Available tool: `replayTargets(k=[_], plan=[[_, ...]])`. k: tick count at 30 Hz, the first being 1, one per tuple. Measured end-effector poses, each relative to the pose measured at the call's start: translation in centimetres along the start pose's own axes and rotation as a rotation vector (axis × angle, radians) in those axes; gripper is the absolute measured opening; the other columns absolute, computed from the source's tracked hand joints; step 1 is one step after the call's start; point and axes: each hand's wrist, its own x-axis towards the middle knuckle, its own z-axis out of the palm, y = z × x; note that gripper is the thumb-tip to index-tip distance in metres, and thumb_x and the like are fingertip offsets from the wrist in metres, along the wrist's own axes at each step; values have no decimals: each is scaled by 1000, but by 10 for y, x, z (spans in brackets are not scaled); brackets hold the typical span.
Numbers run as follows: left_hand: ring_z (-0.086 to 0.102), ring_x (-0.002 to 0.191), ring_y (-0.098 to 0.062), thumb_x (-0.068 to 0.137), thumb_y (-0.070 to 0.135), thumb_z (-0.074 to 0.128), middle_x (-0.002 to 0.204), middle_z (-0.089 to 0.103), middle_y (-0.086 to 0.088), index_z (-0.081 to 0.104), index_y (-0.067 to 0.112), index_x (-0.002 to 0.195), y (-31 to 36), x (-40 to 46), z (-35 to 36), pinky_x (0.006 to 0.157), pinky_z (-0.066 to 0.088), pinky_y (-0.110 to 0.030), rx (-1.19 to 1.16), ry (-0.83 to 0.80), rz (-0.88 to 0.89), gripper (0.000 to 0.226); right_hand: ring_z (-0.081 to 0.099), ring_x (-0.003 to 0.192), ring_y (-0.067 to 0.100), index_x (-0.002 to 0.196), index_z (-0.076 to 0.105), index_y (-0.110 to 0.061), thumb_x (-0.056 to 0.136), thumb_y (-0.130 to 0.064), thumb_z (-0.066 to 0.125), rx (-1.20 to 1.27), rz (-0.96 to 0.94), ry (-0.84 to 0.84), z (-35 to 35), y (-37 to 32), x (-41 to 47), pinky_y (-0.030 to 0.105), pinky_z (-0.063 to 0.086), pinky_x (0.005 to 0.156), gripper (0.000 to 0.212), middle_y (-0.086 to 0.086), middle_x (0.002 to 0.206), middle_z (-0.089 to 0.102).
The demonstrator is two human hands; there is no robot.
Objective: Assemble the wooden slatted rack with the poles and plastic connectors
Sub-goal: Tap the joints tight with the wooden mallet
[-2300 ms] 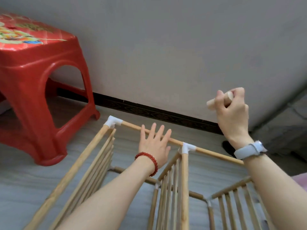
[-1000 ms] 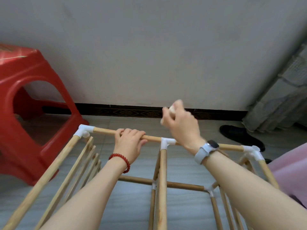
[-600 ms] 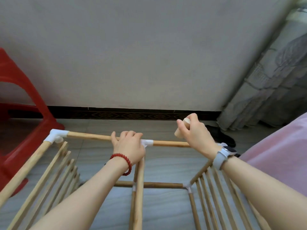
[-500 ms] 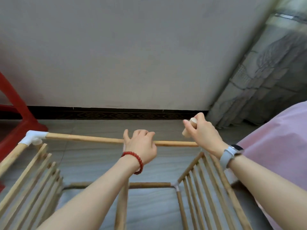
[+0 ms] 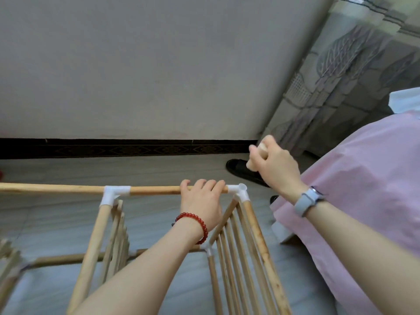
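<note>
Here, left hand [image 5: 201, 201] gripping the top pole [image 5: 154, 190] beside its corner connector [image 5: 239, 192] (socket upward), right hand [image 5: 275, 165] clutching a short peg [image 5: 253, 161] above.

Home bedroom: pink bedspread [image 5: 368, 178], patterned curtain [image 5: 354, 71], slipper [image 5: 241, 170] on tiled floor [image 5: 159, 169], dark skirting [image 5: 127, 148].

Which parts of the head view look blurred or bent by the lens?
Head view: the right hand and its short wooden piece are motion-smeared; the left hand on the top pole is sharp; the wide lens tilts the curtain.
</note>
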Motion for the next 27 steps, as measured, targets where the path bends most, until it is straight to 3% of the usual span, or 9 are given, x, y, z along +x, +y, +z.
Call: replayTargets(k=[2, 3, 6, 7, 12, 16, 21, 24, 27], plan=[[37, 125, -13, 89, 20, 38, 133, 45, 13, 34, 31, 135, 1, 0, 1, 102, 10, -45, 2, 10, 1, 47, 52, 70, 28, 83, 35, -21, 87, -52, 39, 228, 10, 284, -12, -5, 18, 34, 35, 63, 31, -7, 66, 55], [36, 126, -13, 89, 21, 38, 136, 43, 13, 32, 30, 137, 0, -1, 1, 103, 10, -46, 12, 4, 3, 49, 54, 71, 30, 83, 35, -20, 87, -50, 40, 256, 22, 279, -8, -7, 13, 34, 37, 62, 31, -5, 66, 56], [29, 133, -12, 90, 20, 37, 144, 35, 11, 25, 27, 143, -1, -3, 0, 108, 9, -47, 26, -39, 5, 55, 60, 82, 38, 93, 34, -17, 95, -40, 41, -153, -57, -179, 34, -5, -35, 39, 42, 67, 24, 8, 77, 58], [26, 135, -13, 89, 20, 38, 146, 32, 10, 23, 25, 144, 0, -3, 0, 109, 8, -47, 33, -33, 11, 57, 60, 83, 37, 95, 35, -17, 95, -40, 41, -195, -86, -216, 34, -2, -33, 39, 42, 68, 23, 8, 78, 57], [17, 140, -14, 89, 20, 38, 150, 25, 8, 17, 21, 146, 0, -3, 2, 110, 5, -47, 60, -23, 13, 62, 54, 73, 32, 87, 37, -19, 88, -50, 40, 185, 23, 249, -2, -3, 15, 35, 37, 63, 31, 1, 71, 57], [13, 142, -14, 89, 21, 39, 153, 22, 6, 15, 20, 147, 0, -4, 1, 111, 3, -47, 59, -58, 26, 63, 58, 79, 34, 93, 38, -17, 94, -40, 41, -107, -44, -207, 35, 4, -32, 36, 39, 64, 24, 2, 74, 56], [7, 144, -15, 88, 17, 41, 154, 20, 3, 14, 15, 148, -2, 0, -2, 114, -6, -45, 5, -98, 38, 65, 55, 72, 30, 86, 36, -20, 92, -43, 43, 151, 33, 86, 18, 13, -6, 35, 39, 62, 25, -2, 69, 56], [10, 144, -15, 90, 9, 38, 151, 28, 0, 23, 12, 145, -15, -6, -15, 115, -8, -36, -121, -61, 69, 57, 53, 67, 34, 88, 35, -20, 93, -42, 40, -107, 1, -161, 35, 17, -41, 35, 34, 56, 23, -3, 62, 49], [18, 142, -16, 92, 9, 37, 142, 42, 1, 36, 13, 140, -51, -24, -38, 114, -10, -34, -95, 78, 48, 48, 52, 70, 35, 89, 34, -20, 93, -45, 40, -127, -18, -149, 32, -4, -30, 37, 36, 61, 26, 3, 69, 52]])
